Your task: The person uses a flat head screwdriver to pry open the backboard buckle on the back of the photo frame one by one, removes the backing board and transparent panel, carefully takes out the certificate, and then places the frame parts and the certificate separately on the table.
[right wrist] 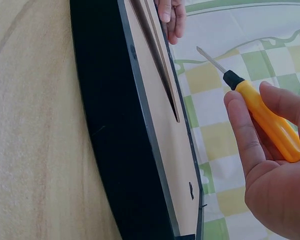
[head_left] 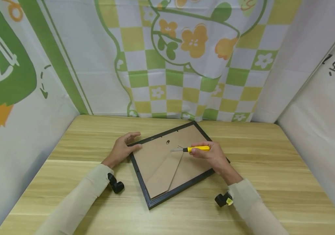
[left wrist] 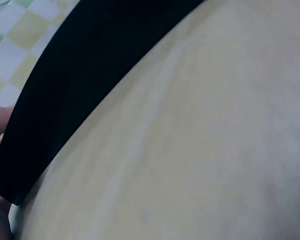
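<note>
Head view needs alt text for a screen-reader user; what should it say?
A person's right hand holds a yellow-handled screwdriver over the brown cardboard back of a black rectangular picture frame lying face down on a light wooden table. The left hand steadies the frame's left edge.

Picture frame face-down at table centre, left hand on its left edge, right hand with screwdriver above its back, curtain behind.

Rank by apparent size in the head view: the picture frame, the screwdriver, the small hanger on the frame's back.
1. picture frame, by far the largest.
2. screwdriver, held in the right hand.
3. hanger, a tiny dark spot on the backing.
</note>
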Tool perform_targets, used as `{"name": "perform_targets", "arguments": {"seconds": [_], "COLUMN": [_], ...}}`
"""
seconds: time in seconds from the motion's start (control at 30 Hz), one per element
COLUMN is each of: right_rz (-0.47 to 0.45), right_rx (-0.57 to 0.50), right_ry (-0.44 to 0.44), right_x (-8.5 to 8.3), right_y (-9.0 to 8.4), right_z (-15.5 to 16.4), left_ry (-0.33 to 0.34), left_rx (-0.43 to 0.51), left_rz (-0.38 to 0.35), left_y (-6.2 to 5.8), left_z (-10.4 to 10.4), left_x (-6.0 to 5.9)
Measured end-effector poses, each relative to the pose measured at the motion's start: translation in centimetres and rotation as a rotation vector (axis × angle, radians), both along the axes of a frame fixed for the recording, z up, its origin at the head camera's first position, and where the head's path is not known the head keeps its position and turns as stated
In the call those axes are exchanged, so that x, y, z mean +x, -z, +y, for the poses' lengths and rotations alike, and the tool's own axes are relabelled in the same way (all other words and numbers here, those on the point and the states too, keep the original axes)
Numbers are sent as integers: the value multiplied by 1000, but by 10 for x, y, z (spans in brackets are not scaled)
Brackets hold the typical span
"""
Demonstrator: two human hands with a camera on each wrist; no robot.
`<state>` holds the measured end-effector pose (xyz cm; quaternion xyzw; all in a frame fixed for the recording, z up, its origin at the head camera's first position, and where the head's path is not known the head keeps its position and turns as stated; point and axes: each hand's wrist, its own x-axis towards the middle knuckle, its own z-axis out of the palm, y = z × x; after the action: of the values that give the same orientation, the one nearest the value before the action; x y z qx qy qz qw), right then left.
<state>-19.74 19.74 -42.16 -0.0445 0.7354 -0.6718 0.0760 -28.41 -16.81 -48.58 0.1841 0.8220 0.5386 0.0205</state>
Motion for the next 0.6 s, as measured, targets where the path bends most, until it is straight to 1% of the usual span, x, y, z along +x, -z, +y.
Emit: {"name": "perform_targets", "arguments": {"seconds": [0.1, 0.17, 0.23, 0.33, 0.43, 0.53, 0.6], "right_rz": [1, -1, -7, -17, -22, -24, -25], "right_rx": [1, 7, 16, 27, 31, 29, 23], "right_ry": [6, 12, 20, 27, 32, 34, 32], "right_x": [-1, -1, -1, -1, -2, -2, -1], "right_y": [1, 2, 2, 2, 3, 4, 4], "right_z": [1, 1, 1, 0, 0, 0, -1], "left_ry": [50, 77, 96, 126, 147, 157, 147], "left_rx": [43, 61, 58, 27, 9, 30, 44], "left_rz": [-23, -24, -23, -27, -47, -82, -102], "left_y": [3, 4, 4, 3, 1, 1, 3], "left_z": [0, -1, -2, -2, -1, 0, 0], "left_x": [-7, -9, -11, -13, -13, -14, -13]}}
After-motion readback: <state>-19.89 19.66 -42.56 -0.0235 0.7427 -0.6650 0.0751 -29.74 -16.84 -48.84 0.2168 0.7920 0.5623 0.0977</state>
